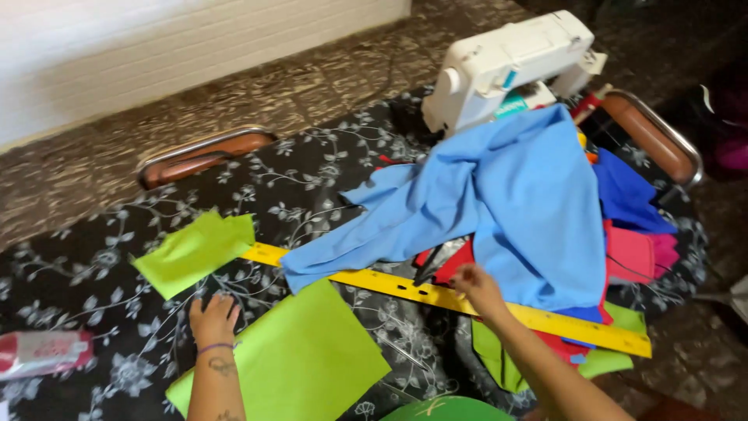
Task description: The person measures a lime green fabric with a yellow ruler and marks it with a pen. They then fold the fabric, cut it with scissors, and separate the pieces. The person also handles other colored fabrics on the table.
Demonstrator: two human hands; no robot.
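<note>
Two hands: left [212, 318] on green sheet [300, 359], right [477, 287] at yellow ruler [436, 296].

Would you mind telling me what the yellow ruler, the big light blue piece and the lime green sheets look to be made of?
The yellow ruler looks rigid, perhaps painted metal or plastic: straight edges, slight sheen. The light blue piece appears to be soft woven or knit cloth, matte, draped in folds. The lime green sheets lie flat with crisp cut edges, suggesting felt or stiff fabric, though paper cannot be ruled out.

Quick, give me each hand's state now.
Left hand: open, resting on the green sheet.
Right hand: on the yellow ruler; grip cannot be told.
</note>
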